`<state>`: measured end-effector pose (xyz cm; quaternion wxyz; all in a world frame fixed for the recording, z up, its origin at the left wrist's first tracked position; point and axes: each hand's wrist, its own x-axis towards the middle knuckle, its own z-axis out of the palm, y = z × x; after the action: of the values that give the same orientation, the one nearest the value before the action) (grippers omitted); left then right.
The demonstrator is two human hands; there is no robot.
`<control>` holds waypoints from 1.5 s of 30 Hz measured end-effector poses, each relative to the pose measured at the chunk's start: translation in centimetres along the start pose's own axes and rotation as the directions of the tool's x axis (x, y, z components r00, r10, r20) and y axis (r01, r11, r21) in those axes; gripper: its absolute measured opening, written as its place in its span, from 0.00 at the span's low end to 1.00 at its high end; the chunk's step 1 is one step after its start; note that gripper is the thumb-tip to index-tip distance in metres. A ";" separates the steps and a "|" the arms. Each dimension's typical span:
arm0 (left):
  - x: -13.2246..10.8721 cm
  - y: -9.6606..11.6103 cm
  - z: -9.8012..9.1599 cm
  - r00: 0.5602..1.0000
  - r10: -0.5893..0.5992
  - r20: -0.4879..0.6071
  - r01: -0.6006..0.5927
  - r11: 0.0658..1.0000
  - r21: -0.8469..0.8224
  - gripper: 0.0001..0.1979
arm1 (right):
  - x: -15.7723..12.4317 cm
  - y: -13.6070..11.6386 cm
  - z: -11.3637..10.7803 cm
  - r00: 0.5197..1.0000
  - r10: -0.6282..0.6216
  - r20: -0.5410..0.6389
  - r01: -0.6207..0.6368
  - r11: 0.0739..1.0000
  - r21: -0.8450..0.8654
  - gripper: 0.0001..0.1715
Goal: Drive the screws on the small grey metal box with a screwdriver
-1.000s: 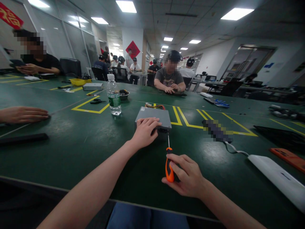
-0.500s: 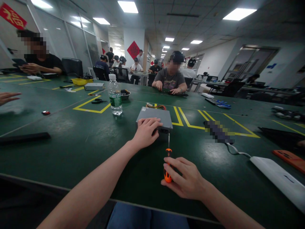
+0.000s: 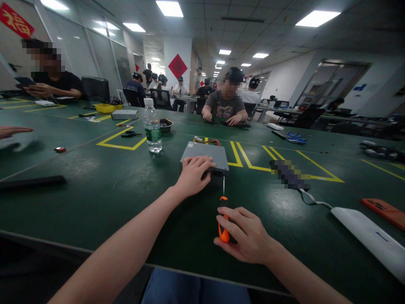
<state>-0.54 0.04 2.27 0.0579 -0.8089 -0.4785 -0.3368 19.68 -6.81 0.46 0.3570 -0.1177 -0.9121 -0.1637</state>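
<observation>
A grey metal computer power supply [image 3: 212, 154] lies on the green table, its bundle of coloured wires [image 3: 207, 142] at the far side. Over its near left part rests my left hand [image 3: 195, 175], fingers laid across the top and thumb at the front face, holding it. My right hand [image 3: 245, 234] grips the orange and black handle of a screwdriver [image 3: 224, 236] between thumb and fingertips. The metal shaft points away from me, up to the front face of the power supply near its right corner. The tip's exact seat is too small to make out.
A water bottle [image 3: 152, 131] stands left of the power supply, with a metal bowl [image 3: 166, 125] behind it. To the right lie a white power strip [image 3: 368, 238] and an orange phone [image 3: 386, 213]. A co-worker [image 3: 225, 101] sits opposite; another person's hand [image 3: 14, 131] is at left.
The screwdriver handle has turned a little about its length in my right fingers. My left hand and the power supply stay in place. The other person's hand at left has shifted slightly right.
</observation>
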 end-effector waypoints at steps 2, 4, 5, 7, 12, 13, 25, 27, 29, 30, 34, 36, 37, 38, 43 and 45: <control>0.0 0.0 0.0 1.000 -0.003 -0.001 0.003 1.000 0.000 0.15 | -0.2 0.0 0.2 0.997 0.025 -0.069 -0.026 1.000 -0.005 0.14; 0.0 0.0 0.0 1.000 -0.007 0.001 0.007 1.000 0.001 0.15 | -0.4 0.1 0.5 0.993 0.049 -0.109 -0.050 0.999 -0.006 0.13; 0.0 0.0 0.1 1.000 -0.008 0.002 0.008 1.000 0.001 0.15 | -0.5 0.1 0.5 0.992 0.055 -0.112 -0.056 0.998 -0.007 0.13; 0.1 0.0 0.1 1.000 -0.009 0.001 0.009 1.000 0.003 0.15 | -0.4 0.1 0.5 0.995 0.044 -0.089 -0.046 0.999 -0.013 0.13; 0.1 -0.1 0.2 1.000 0.002 -0.012 -0.002 1.000 0.008 0.14 | 0.2 0.1 -0.2 1.000 -0.009 0.018 0.009 1.000 -0.015 0.14; 0.1 -0.1 0.2 1.000 0.005 -0.015 -0.005 1.000 0.008 0.14 | 0.3 0.1 -0.3 0.999 -0.010 0.034 0.010 1.000 -0.005 0.15; 0.1 -0.3 0.4 1.000 0.005 -0.013 -0.005 1.000 0.005 0.15 | -0.2 0.0 0.2 0.997 0.030 -0.076 -0.032 0.999 -0.015 0.15; 0.1 -0.3 0.3 1.000 0.011 -0.017 -0.011 1.000 0.006 0.14 | -0.3 0.0 0.1 0.995 0.013 -0.095 -0.014 1.000 -0.013 0.16; 0.1 -0.3 0.3 1.000 0.017 -0.015 -0.017 1.000 0.003 0.14 | -0.4 0.1 0.1 0.995 -0.012 -0.103 0.013 1.000 0.005 0.17; 0.0 -0.3 0.2 1.000 0.017 -0.013 -0.017 1.000 0.002 0.14 | -0.5 0.1 0.1 0.995 -0.023 -0.097 0.025 1.000 0.016 0.17; 0.0 -0.3 0.2 1.000 0.012 -0.009 -0.012 1.000 -0.002 0.14 | -0.4 0.0 0.2 0.998 -0.043 -0.042 0.045 0.998 0.048 0.17; 0.0 -0.3 0.2 1.000 0.013 -0.010 -0.013 1.000 -0.003 0.14 | -0.2 -0.1 0.2 0.999 -0.041 -0.025 0.042 0.998 0.053 0.17; 0.0 -0.3 0.2 1.000 0.014 -0.011 -0.014 1.000 -0.003 0.14 | -0.1 -0.1 0.1 0.999 -0.039 -0.017 0.039 0.998 0.054 0.16; 0.0 -0.3 0.2 1.000 0.015 -0.012 -0.015 1.000 -0.004 0.14 | 0.0 -0.1 0.1 0.999 -0.036 -0.011 0.036 0.998 0.055 0.16; 0.1 -0.3 0.4 1.000 0.014 -0.022 -0.014 1.000 -0.002 0.14 | -0.1 0.0 0.2 1.000 -0.024 0.019 0.023 0.998 0.066 0.18; 0.1 -0.3 0.4 1.000 0.015 -0.017 -0.015 1.000 -0.001 0.14 | -0.3 0.1 0.4 1.000 -0.020 0.022 0.019 0.998 0.068 0.18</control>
<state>-0.60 0.44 1.92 0.0640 -0.8097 -0.4716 -0.3434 19.68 -6.65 -0.01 0.3491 -0.0985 -0.9221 -0.1349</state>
